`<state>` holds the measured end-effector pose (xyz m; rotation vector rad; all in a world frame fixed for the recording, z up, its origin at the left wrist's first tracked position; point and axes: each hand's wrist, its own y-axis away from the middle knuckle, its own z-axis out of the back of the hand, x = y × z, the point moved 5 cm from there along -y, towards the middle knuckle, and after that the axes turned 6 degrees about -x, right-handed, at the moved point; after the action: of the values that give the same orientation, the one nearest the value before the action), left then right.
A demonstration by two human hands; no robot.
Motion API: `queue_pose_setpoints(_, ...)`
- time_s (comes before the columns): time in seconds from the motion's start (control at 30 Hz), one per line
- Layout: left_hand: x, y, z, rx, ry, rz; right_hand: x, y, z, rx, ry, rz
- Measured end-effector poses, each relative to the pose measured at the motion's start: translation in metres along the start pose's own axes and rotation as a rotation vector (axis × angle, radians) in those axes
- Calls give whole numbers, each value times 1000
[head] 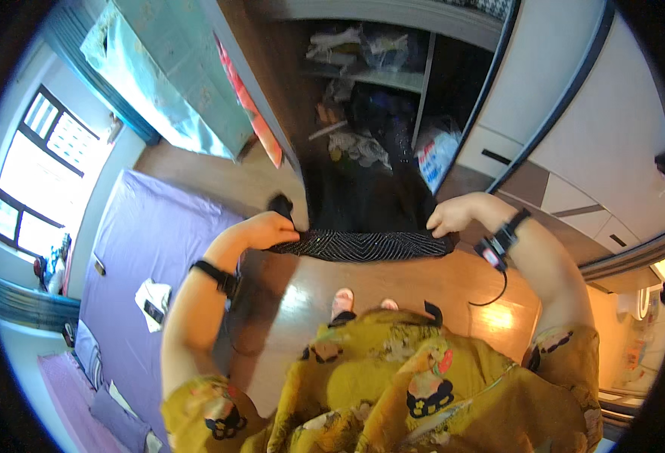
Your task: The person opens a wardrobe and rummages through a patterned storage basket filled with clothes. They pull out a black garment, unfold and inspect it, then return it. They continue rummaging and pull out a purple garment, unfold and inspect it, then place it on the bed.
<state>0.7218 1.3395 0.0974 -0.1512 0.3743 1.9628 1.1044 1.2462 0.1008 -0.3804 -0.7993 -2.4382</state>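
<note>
A black garment (pixel 361 198) with a band of glittering silver chevron lines (pixel 361 244) is stretched between my two hands in front of my body. At its left end my left hand (pixel 270 229) grips the cloth, thumb and fingers pinched together. My right hand (pixel 451 214) pinches the opposite end in the same way. Dark cloth extends from the band towards the wardrobe, and where it ends is hard to tell against the dark interior. A black strap with a small device circles each of my wrists.
Ahead stands an open wardrobe (pixel 423 82) with bags and clothes on its shelves. White sliding door panels (pixel 598 130) are on the right. At left lies a bed with a purple sheet (pixel 134 238), holding a white cloth (pixel 152 300) and a phone (pixel 153 310). Wooden floor (pixel 310 294) is below.
</note>
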Motion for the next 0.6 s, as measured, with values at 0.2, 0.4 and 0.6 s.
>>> queue_pose_setpoints(0.2,55,9,108,-555,806,672,-2,22,79,-495,-981,-198)
queue_pose_setpoints(0.4,33,2,124,-739,1475,665,29,25,112,-847,-1449,-131)
queue_pose_setpoints(0.6,5,10,115,-739,1778,448,12,46,105,-690,-1672,34)
